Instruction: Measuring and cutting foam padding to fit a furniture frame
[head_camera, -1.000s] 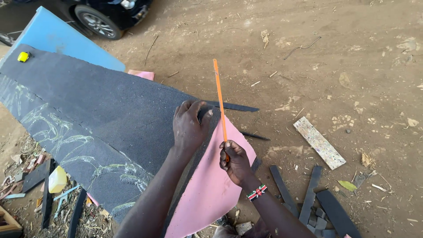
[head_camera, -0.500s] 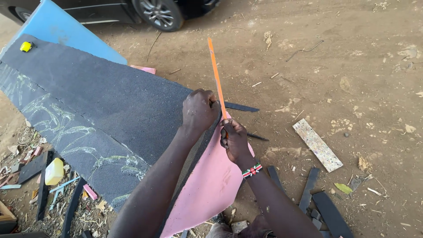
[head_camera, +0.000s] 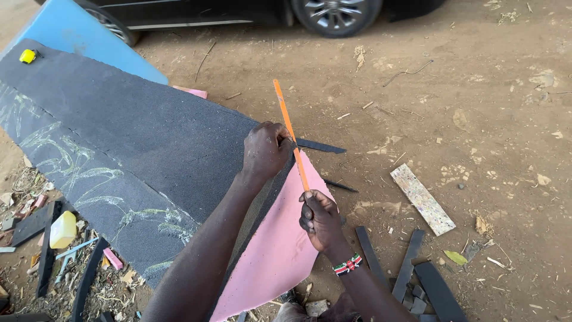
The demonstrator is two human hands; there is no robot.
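Here, right hand point(head_camera: 320, 217) clamped on orange blade point(head_camera: 290, 134), left hand point(head_camera: 266, 149) gripping dark foam sheet point(head_camera: 131, 137) (offcut strips point(head_camera: 411, 268) nearby)

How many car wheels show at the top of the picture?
2: one wheel near the top middle, and another wheel partly hidden behind the blue board at upper left. Others may lie out of view.

2 hands point(head_camera: 266, 149), 1 orange blade point(head_camera: 291, 134), 1 car wheel point(head_camera: 335, 13).
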